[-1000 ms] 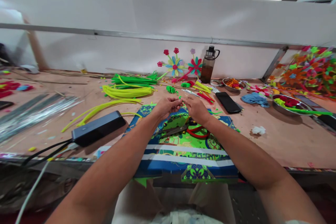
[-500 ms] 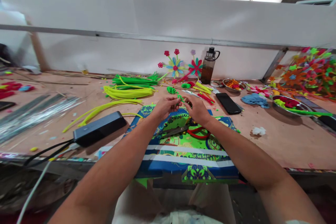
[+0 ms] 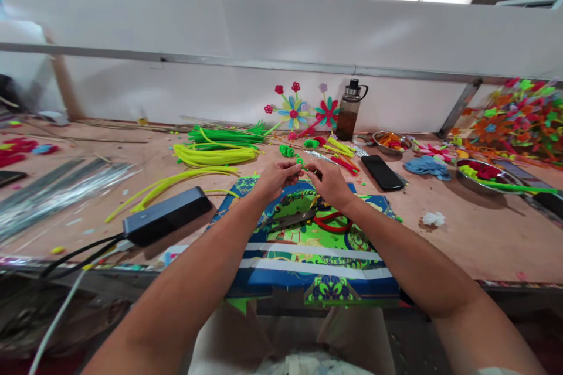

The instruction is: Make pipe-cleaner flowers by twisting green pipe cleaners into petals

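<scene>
Between my two hands is a short piece of green pipe cleaner [image 3: 299,161], bent into a small loop. My left hand [image 3: 281,179] pinches one side of it with thumb and forefinger. From the other side, my right hand [image 3: 328,183] grips it with closed fingertips. Both hands are just above a blue and green patterned board [image 3: 325,252]. Red-handled scissors [image 3: 332,222] lie on the board below my wrists. Beyond my fingers are coiled green pieces [image 3: 287,151] on the table.
Bundles of green pipe cleaners [image 3: 229,135] and yellow pipe cleaners [image 3: 215,155] lie at left, near a black power bank [image 3: 167,215]. A bottle [image 3: 348,111], a phone [image 3: 382,173], a blue cloth [image 3: 427,168] and metal bowls [image 3: 490,188] stand or lie to the right.
My hands stay in almost the same place. The green loop between the fingertips has turned slightly, and the fingers have shifted a little.
</scene>
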A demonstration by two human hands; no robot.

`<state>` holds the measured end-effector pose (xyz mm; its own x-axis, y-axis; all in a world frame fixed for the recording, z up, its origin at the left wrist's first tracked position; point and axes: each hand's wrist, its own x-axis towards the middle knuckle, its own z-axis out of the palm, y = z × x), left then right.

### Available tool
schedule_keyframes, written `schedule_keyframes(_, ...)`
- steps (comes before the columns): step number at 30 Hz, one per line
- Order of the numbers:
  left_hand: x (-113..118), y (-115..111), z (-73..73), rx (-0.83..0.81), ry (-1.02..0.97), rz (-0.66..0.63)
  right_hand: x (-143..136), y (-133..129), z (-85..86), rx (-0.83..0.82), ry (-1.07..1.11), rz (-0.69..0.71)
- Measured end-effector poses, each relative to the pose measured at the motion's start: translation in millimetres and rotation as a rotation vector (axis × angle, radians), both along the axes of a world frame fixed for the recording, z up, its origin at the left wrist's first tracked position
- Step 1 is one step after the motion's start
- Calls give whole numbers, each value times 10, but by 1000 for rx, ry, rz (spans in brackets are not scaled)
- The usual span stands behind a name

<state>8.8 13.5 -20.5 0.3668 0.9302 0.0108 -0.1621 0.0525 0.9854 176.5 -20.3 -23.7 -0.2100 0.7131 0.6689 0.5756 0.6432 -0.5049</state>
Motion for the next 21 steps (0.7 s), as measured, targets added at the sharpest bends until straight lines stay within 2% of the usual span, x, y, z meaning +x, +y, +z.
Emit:
schedule_keyframes(11, -2, -14, 31, -15, -15, 19, 5, -36, 63, -33, -5, 2)
schedule_keyframes(18, -63, -18, 82, -75, -71, -33, 132, -11, 225, -277, 7, 80)
schedule_keyframes(21, -83, -10, 87, -110, -86, -69, 197, 16, 271, -331, -27, 90)
